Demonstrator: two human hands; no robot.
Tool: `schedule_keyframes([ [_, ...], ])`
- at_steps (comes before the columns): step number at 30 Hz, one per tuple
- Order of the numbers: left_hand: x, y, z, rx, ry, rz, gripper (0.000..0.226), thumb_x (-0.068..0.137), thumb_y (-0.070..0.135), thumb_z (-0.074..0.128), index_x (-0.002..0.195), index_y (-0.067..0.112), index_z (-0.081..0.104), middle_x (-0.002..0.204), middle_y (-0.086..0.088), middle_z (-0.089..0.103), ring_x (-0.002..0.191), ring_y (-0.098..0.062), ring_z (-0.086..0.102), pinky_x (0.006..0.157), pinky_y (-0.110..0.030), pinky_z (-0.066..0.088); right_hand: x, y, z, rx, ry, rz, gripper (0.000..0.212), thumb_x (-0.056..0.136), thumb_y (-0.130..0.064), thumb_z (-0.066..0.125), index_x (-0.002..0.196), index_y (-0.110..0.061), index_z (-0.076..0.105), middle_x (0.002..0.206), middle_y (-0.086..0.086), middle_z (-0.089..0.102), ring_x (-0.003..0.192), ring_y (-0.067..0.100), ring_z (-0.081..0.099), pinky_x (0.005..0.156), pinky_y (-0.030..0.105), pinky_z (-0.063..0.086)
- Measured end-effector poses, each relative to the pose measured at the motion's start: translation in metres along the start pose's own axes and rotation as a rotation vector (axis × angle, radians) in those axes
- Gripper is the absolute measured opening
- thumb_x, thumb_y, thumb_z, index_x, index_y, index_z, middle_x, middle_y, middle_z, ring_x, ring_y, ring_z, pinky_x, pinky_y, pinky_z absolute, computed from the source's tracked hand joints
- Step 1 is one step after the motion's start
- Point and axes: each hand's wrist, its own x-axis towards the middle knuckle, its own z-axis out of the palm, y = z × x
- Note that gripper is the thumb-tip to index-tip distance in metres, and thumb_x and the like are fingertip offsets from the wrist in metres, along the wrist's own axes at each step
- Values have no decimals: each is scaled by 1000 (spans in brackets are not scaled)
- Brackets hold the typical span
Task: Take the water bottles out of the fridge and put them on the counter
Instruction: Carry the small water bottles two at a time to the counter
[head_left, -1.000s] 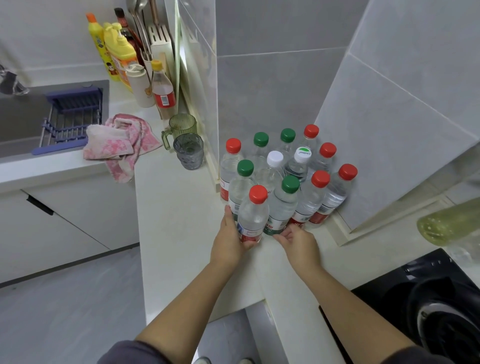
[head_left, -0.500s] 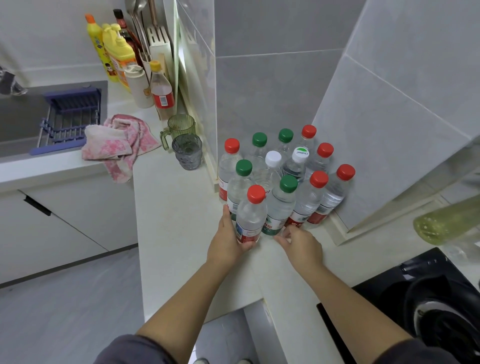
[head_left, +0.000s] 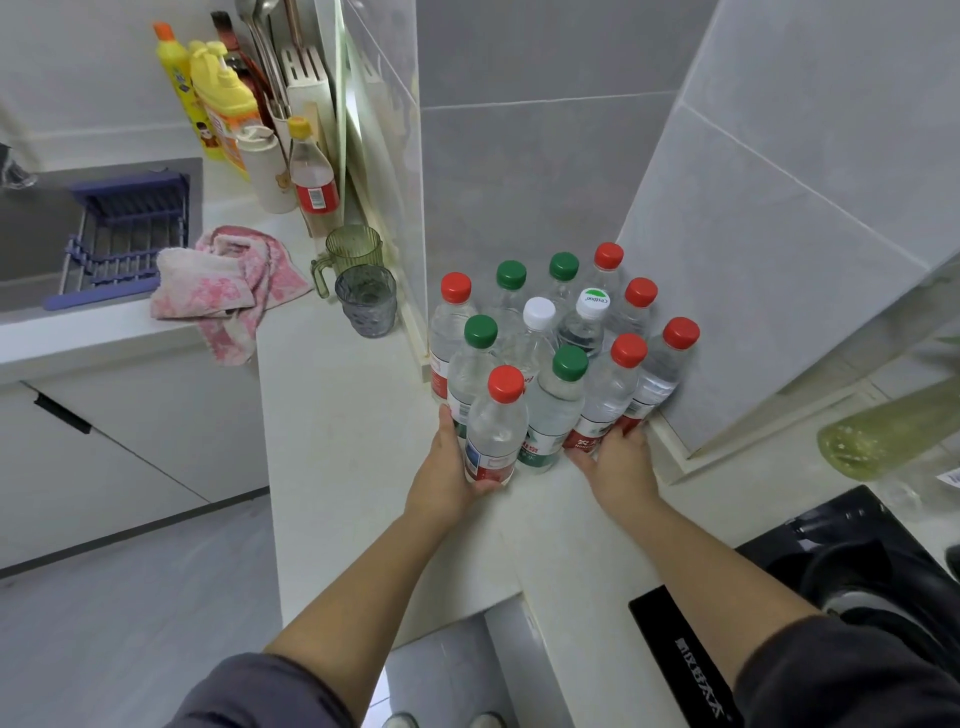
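Several clear water bottles (head_left: 558, 332) with red, green and white caps stand packed together on the white counter (head_left: 343, 447), in the corner against the grey tiled wall. My left hand (head_left: 449, 470) grips the front red-capped bottle (head_left: 496, 431) low on its label, thumb on its left side and fingers curled under its front. My right hand (head_left: 621, 462) holds the base of a red-capped bottle (head_left: 605, 400) at the front right, thumb on its left and fingertips on its right. The fridge is out of view.
Two tinted cups (head_left: 366, 299) stand left of the bottles beside a pink towel (head_left: 223, 280). Behind them are detergent bottles (head_left: 221, 104), a knife block and a sink with a blue rack (head_left: 124, 234). A black stove (head_left: 831, 582) lies at the lower right.
My right hand has slid right, from the green-capped bottle's base to the red-capped bottles at the front right. My left hand stays on the front bottle.
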Motion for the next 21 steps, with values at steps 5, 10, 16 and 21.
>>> schedule_keyframes([
  [5, 1, -1, -1, 45, -10, 1, 122, 60, 57, 83, 149, 39, 0, 145, 13, 41, 124, -16, 53, 98, -45, 50, -3, -4, -2, -87, 21, -5, 77, 86, -46, 69, 137, 3, 39, 130, 30, 44, 113, 41, 49, 94, 43, 42],
  [10, 0, -1, -3, 94, 6, 4, 124, 61, 55, 83, 150, 36, -1, 146, 10, 41, 125, -17, 52, 97, -45, 50, -5, -4, -3, -121, 27, -18, 70, 86, -50, 66, 129, 3, 47, 127, 29, 46, 110, 40, 50, 92, 44, 44],
  [16, 0, -4, -8, 179, -36, 7, 123, 63, 56, 82, 151, 33, -2, 148, 5, 39, 126, -19, 50, 97, -40, 49, -9, 11, -9, -232, -1, -76, 46, 94, -46, 57, 117, -6, 62, 124, 21, 50, 106, 39, 51, 83, 44, 47],
  [21, 2, -3, -8, 204, -78, 9, 119, 72, 47, 80, 152, 25, -6, 152, 0, 33, 130, -21, 46, 102, -38, 45, -4, 2, -12, -341, -26, -56, 50, 97, -46, 51, 121, -4, 58, 123, 22, 53, 112, 36, 51, 87, 41, 44],
])
